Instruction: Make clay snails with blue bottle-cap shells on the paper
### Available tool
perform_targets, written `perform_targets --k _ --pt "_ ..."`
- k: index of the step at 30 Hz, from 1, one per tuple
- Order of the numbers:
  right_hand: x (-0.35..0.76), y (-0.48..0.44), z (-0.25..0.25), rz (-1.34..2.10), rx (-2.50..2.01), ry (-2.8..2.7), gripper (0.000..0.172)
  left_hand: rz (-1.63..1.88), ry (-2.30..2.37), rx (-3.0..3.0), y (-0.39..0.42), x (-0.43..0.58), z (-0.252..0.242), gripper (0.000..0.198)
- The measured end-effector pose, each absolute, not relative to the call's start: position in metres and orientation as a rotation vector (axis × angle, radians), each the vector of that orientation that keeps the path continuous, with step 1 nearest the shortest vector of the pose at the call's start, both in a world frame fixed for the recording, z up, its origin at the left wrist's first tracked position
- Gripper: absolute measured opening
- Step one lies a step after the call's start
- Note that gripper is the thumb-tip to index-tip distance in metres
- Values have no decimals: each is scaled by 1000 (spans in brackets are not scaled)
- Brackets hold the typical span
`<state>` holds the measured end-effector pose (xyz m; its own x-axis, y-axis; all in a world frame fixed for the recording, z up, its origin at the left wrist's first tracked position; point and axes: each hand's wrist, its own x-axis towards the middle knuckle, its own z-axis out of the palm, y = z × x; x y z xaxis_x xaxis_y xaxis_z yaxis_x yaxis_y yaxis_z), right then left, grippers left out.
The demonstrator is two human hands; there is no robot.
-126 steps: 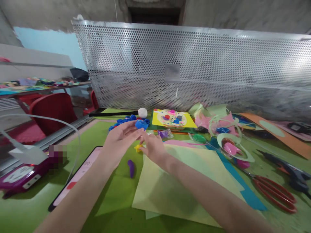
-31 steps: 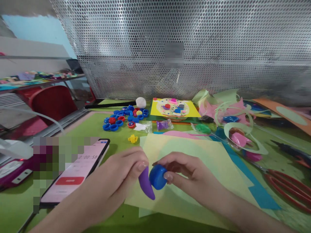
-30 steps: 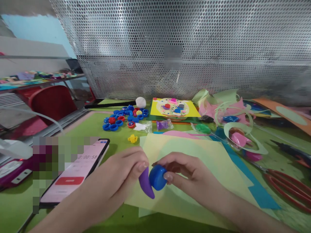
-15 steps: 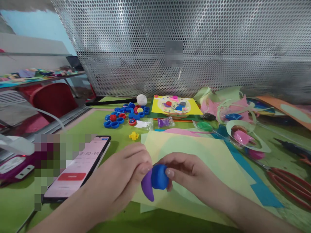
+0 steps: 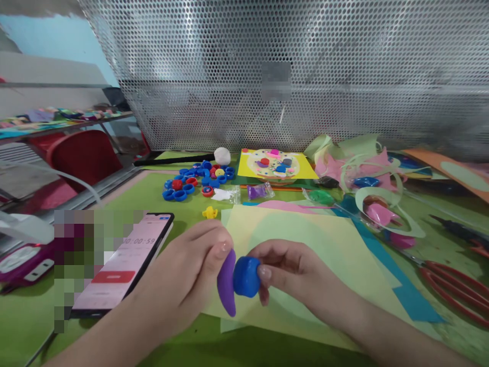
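My left hand (image 5: 202, 267) is closed on a purple crescent of modelling clay (image 5: 226, 285), which hangs tapered end down from the thumb and fingers. In my right hand (image 5: 292, 272) is a rounded blue lump of clay (image 5: 246, 277), pinched between thumb and fingers. The two pieces face each other close together, with a thin gap or light contact at most. Below both hands lie stacked pale yellow sheets of paper (image 5: 324, 229). Some fingertips of the left hand are hidden behind the clay.
A phone (image 5: 122, 265) showing a timer lies at left. Behind are blue and red plastic rings (image 5: 179, 193), a small yellow piece (image 5: 210, 212), a bagged purple clay packet (image 5: 257, 191) and a yellow decorated card (image 5: 246, 165). Red-handled scissors (image 5: 451, 285) and paper scraps (image 5: 370, 168) occupy the right.
The purple crescent has turned more upright and shifted slightly left with my left hand. The blue lump overlaps it less, and its angle has changed a little.
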<state>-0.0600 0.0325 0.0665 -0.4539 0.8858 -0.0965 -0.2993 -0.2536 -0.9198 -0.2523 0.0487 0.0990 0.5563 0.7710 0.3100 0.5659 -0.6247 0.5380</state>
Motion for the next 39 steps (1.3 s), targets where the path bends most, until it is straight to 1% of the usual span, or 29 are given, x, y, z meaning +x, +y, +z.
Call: perform_targets --k 5,12,22,30,32,35,38,39 --pt "-61 33 69 1812 -862 -1117 32 750 1139 2337 48 -250 99 39" --pt "-61 33 72 1812 -882 -1065 36 778 1137 2304 47 -249 95 41" --pt "-62 33 71 1829 -879 -1008 35 825 1132 2331 48 -247 93 41" --pt "-63 34 69 1889 -840 -945 39 873 1131 2419 47 -247 93 38" --pt "-64 33 68 1904 -825 -939 39 940 1132 2480 47 -249 92 36" --pt "-63 32 66 1931 -793 -928 35 1141 1099 2538 48 -251 90 33" --pt "-61 32 64 1942 -735 -923 30 1330 1000 2486 49 -254 91 21" --pt "-61 32 63 1942 -710 -922 28 1377 962 2484 49 -255 91 25"
